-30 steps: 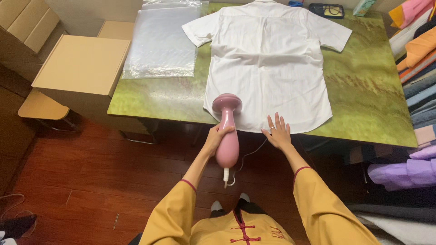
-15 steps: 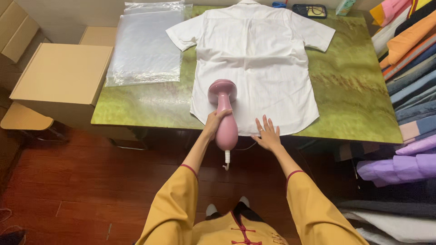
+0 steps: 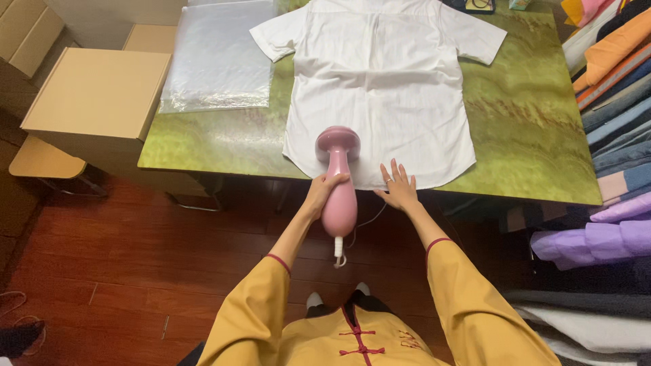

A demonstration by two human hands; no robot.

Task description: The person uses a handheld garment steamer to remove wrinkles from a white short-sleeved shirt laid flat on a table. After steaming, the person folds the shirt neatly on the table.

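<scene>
White shirt (image 3: 380, 88) lies flat on the green bench (image 3: 529, 129), its hem under both hands. The left hand (image 3: 323, 193) grips a pink steamer (image 3: 338, 183), head on the hem; the right hand (image 3: 399, 186), fingers spread, pins the cloth just beside it. Steam drifting sideways could scald those fingers.

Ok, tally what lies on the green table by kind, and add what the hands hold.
White short-sleeved shirt: 1
Clear plastic bags, one stack: 1
Pink handheld steamer, gripped by the left hand: 1
Right hand holds nothing, flat on the shirt hem: 0
Total: 3
Small items at the table's far edge are cut off, not counted.
</scene>
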